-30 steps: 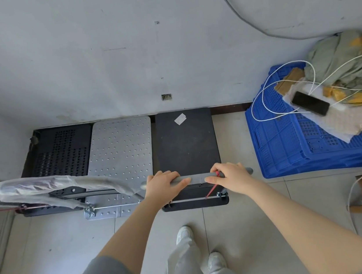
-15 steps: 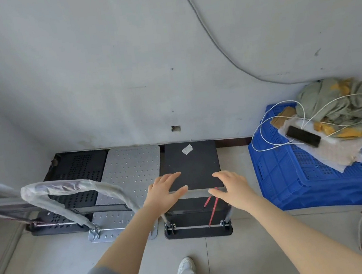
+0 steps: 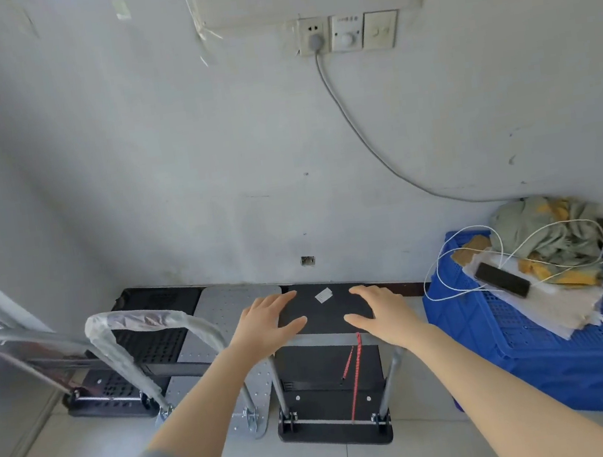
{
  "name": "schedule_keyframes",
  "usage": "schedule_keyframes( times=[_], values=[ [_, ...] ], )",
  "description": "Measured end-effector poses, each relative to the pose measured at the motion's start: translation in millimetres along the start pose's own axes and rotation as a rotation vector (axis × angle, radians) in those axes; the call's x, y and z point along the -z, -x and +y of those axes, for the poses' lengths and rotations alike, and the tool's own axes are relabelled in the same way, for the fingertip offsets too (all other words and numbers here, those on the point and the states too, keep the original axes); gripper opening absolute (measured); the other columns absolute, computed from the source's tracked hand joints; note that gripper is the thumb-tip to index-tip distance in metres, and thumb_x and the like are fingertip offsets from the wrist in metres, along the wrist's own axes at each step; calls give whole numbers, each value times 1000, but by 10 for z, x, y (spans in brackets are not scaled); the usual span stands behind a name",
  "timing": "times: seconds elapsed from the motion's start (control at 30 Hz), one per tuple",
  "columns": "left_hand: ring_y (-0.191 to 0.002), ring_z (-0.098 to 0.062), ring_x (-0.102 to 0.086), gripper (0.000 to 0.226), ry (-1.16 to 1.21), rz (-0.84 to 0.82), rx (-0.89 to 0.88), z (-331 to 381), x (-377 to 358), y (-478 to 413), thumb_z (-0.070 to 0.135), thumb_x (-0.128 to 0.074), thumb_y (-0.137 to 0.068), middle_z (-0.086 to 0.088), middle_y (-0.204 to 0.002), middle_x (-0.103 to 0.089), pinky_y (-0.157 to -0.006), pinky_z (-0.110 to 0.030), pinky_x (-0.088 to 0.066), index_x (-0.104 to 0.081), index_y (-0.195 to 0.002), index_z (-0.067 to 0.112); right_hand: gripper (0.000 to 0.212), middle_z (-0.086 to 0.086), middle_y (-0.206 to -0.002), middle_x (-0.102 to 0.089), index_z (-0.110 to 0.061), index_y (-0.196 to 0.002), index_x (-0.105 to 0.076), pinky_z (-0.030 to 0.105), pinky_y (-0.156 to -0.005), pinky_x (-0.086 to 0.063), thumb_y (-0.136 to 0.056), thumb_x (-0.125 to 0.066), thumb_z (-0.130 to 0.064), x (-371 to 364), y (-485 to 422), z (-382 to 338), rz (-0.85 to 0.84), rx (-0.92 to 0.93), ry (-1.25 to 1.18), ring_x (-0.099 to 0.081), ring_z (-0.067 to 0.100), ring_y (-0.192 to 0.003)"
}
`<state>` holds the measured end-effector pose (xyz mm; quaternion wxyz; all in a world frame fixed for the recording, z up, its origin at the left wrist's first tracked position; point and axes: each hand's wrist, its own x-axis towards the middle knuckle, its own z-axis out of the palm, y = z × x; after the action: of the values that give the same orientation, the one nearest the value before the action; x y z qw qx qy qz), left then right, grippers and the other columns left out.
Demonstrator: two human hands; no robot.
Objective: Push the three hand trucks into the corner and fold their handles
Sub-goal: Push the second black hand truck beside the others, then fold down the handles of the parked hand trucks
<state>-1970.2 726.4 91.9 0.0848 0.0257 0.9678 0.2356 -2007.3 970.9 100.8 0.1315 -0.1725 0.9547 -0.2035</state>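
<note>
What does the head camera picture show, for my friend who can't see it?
Two open hands, left and right, hover over the black cart's handle. Three carts sit side by side against the wall, beside a blue crate.

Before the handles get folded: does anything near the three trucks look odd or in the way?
A red strap dangles from the right truck's handle bar down across its black deck. The middle truck's handle is wrapped in clear plastic. Both hands are open.

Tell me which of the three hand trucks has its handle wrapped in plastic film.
The middle one, the silver hand truck with the dotted metal deck. Its arched handle wears clear film; the two black trucks beside it have bare metal handles.
</note>
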Motion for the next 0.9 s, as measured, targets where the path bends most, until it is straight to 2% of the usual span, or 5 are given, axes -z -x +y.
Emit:
schedule_keyframes(
  times=[0.2, 0.33, 0.5, 0.77, 0.9],
  values=[
    [-136, -21, -31, 96, 31, -14, 67, -667, 159, 387, 85, -27, -61, 2, -146, -41, -109, -46, -28, -33, -141, 33, 59, 3, -140, -48, -24, -141, -35, 38, -107, -36, -91, -50, -49, -129, 52, -117, -48, -22, 22, -43, 22, -129],
    [-135, -21, -33, 106, 47, -14, 128, -1188, 195, 595, 95, -18, -55, 2, -146, -41, -109, -49, -30, -34, -140, 34, 58, 3, -141, -47, -24, -142, -34, 39, -107, -36, -91, -49, -48, -321, -52, -434, -87, -23, 40, -42, 22, -130],
    [-134, -19, -32, 84, 28, -14, 129, -1718, 332, 715, 78, -30, -68, 5, -145, -41, -108, -44, -31, -35, -140, 35, 56, 1, -140, -48, -25, -141, -34, 39, -105, -36, -92, -47, -49, -676, -284, -927, -139, -15, 55, -45, 21, -128],
    [-132, -19, -36, 83, -19, 12, 165, -3144, 1134, 862, 74, -30, -69, 4, -143, -43, -106, -40, -32, -37, -139, 32, 59, 3, -142, -46, -23, -142, -33, 41, -108, -36, -92, -48, -49, -1368, -861, -2276, -135, -46, -41, -45, 22, -129],
    [-135, -19, -32, 64, -75, -63, 147, -3601, 1434, 722, 62, -46, -83, 3, -146, -41, -109, -42, -29, -36, -140, 33, 61, 2, -142, -47, -25, -143, -31, 40, -106, -36, -90, -50, -51, -1615, -1000, -2709, -173, -51, -61, -45, 22, -129]
  ],
)
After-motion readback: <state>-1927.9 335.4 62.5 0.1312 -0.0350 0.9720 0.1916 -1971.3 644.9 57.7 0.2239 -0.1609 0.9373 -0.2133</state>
